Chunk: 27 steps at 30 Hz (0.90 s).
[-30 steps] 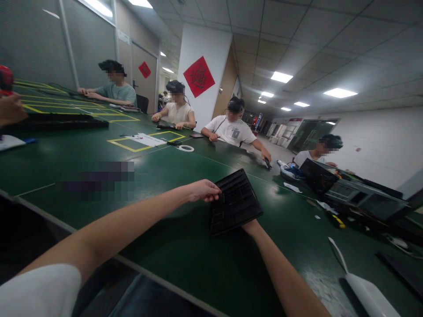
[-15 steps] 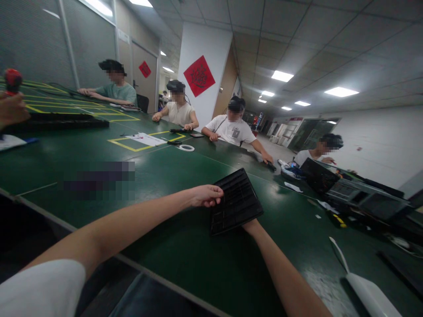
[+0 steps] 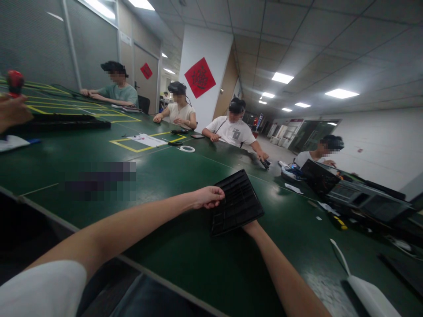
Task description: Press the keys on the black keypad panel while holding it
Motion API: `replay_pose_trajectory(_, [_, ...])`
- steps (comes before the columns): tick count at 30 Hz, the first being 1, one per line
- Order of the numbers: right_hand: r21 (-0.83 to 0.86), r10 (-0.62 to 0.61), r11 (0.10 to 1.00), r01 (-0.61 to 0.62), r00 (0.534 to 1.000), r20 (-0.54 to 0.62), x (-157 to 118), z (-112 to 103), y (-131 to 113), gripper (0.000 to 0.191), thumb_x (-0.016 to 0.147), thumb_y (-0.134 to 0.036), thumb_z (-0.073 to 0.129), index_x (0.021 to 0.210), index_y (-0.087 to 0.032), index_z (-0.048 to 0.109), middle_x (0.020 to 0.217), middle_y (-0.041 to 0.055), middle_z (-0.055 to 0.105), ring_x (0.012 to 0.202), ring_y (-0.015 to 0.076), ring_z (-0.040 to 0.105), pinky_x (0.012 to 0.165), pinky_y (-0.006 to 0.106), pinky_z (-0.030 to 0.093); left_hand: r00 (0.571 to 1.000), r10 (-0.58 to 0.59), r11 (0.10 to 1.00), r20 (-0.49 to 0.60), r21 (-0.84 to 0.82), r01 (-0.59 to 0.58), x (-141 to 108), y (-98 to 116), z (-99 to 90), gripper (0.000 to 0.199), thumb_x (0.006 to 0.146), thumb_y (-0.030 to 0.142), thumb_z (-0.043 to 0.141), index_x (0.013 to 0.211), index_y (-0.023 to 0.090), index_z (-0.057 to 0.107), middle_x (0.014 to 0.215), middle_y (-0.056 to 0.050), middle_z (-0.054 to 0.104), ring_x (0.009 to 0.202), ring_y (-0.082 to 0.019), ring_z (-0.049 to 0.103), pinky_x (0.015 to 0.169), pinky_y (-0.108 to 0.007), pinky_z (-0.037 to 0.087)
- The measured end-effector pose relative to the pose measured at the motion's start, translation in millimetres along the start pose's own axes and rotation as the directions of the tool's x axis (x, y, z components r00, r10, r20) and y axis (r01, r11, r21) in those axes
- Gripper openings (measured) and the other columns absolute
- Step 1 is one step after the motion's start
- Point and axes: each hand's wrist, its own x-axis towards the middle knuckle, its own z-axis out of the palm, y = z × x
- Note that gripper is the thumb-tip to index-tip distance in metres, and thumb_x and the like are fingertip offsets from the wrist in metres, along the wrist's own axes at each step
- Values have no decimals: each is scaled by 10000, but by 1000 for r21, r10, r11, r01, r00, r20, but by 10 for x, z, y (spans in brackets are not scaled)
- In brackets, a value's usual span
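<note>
A black ribbed tray-like panel (image 3: 239,200) is held tilted above the green table (image 3: 158,171). Under its lower right edge lies my right hand (image 3: 251,228), with the fingers hidden behind the panel. My left hand (image 3: 209,197) is at the panel's left side, its fingers closed in a pinch over the surface. Whatever the pinch holds, if anything, is too small to make out.
A white ring of tape (image 3: 187,149) and papers (image 3: 148,140) lie farther back. Several people sit around the table. At right are an opened metal computer case (image 3: 366,198), a yellow-handled tool (image 3: 340,223) and a white device with a cable (image 3: 372,293). A blurred patch covers something at left.
My hands and the panel have hardly moved. Across the table, a person's hand has shifted slightly with a black object.
</note>
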Motion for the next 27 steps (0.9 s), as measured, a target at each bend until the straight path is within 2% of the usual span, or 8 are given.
replay_pose_trajectory(3, [-14, -19, 1000, 19, 1000, 25, -4, -6, 8, 346, 850, -360, 495, 1144, -179, 511, 1213, 88, 512, 1076, 204, 516, 914, 438, 436, 992, 84, 991, -90, 116, -73, -14, 4, 16, 373, 643, 427, 689, 796, 166, 471, 506, 71, 482, 332, -26, 323, 334, -138, 154])
replay_pose_trajectory(7, [-20, -64, 998, 65, 995, 78, 1, 8, 24, 349, 854, -377, 475, 1142, -188, 528, 1231, 85, 527, 1126, 210, 499, 988, 473, 376, 966, 185, 948, -182, 293, -126, -31, 23, 31, 249, 695, 344, 649, 708, 135, 514, 511, 57, 479, 382, -36, 382, 364, -151, 251])
replay_pose_trajectory(12, [-35, -101, 994, 105, 989, 106, 6, 18, 54, 315, 832, -365, 474, 1109, -256, 579, 1210, 34, 573, 1169, 209, 479, 1070, 417, 319, 930, 350, 815, -114, 527, -242, -4, 23, -15, 41, 709, 158, 594, 716, 124, 615, 609, 12, 562, 517, -72, 490, 477, -179, 375])
replay_pose_trajectory(14, [-41, -105, 993, 109, 990, 98, 4, 17, 63, 333, 828, -365, 467, 1124, -253, 572, 1215, 38, 572, 1176, 212, 474, 1076, 416, 314, 917, 388, 768, -88, 581, -269, 16, 15, -45, 64, 699, 121, 592, 742, 122, 639, 672, -4, 597, 554, -76, 504, 523, -185, 393])
replay_pose_trajectory(18, [-44, -107, 993, 111, 990, 90, -7, 11, 72, 360, 835, -368, 441, 1147, -232, 558, 1230, 55, 562, 1186, 213, 466, 1062, 414, 336, 910, 404, 702, -92, 669, -244, 17, 19, -61, 95, 726, 203, 606, 761, 120, 636, 683, -12, 610, 609, -103, 533, 561, -201, 393])
replay_pose_trajectory(23, [-42, -97, 994, 100, 992, 77, -20, 3, 91, 369, 810, -376, 483, 1127, -210, 571, 1250, 69, 548, 1233, 223, 419, 1079, 417, 304, 904, 415, 473, -104, 874, -116, -54, 56, 31, 332, 835, 383, 469, 678, 136, 625, 608, -21, 561, 556, -122, 485, 542, -234, 342])
replay_pose_trajectory(27, [-26, -71, 997, 72, 996, 55, -30, 13, 102, 367, 840, -381, 429, 1156, -238, 553, 1261, 51, 540, 1224, 212, 432, 1056, 418, 338, 898, 424, 439, -122, 894, -86, -82, 65, 88, 360, 842, 411, 442, 661, 149, 608, 629, -41, 563, 561, -133, 485, 538, -240, 335])
